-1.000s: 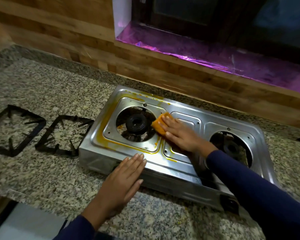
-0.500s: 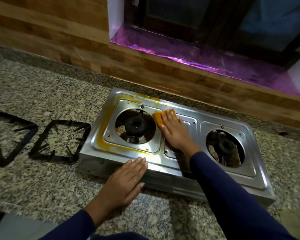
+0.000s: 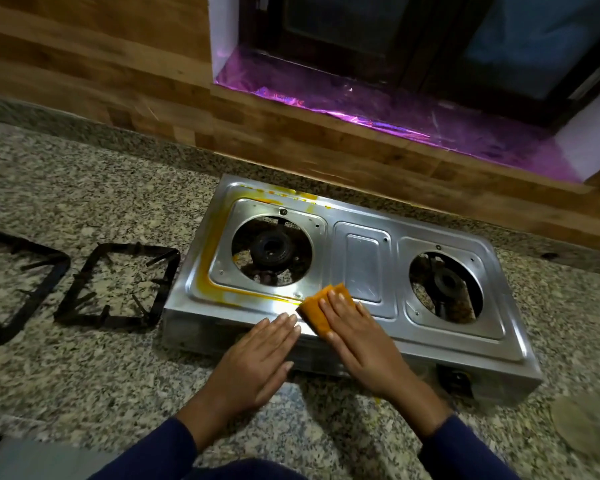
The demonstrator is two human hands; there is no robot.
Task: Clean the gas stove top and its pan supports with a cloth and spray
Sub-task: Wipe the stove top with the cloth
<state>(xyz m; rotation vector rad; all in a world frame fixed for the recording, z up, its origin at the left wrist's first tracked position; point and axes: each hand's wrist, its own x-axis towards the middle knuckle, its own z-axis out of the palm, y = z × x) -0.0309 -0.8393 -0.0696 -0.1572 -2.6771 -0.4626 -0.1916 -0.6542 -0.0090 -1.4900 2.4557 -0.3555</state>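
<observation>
Resting on the speckled granite table (image 3: pixel 84 202), a two-burner steel stove (image 3: pixel 362 268) is shown with both pan supports removed. The orange cloth (image 3: pixel 317 306) is located on the front edge of the stove top, just in front of the left burner (image 3: pixel 271 249) opening and beside the raised centre panel. It is held down by the right hand (image 3: pixel 361 344), whose fingers are laid straight and flat on it; no pinch or curl round the cloth is seen. The left hand (image 3: pixel 257 362) is placed just to the left of the cloth, with fingers straight and held together, the fingertips touching the front edge of the stove and the palm lying over its front face. Both wrists are covered by dark blue sleeves. Yellow residue (image 3: pixel 201 282) is visible along the left, rear and front margins of the plate round the left burner. The right burner (image 3: pixel 447 282) is exposed in its own opening. The nearer pan support (image 3: pixel 108 320) is laid flat on the table just left of the stove, and the farther pan support (image 3: pixel 45 289) is laid further left again. Behind the stove, a wooden wall (image 3: pixel 84 64) and a purple-lined window sill (image 3: pixel 395 109) are seen. A round, pale object (image 3: pixel 582 420) at the front right of the stove cannot be identified.
</observation>
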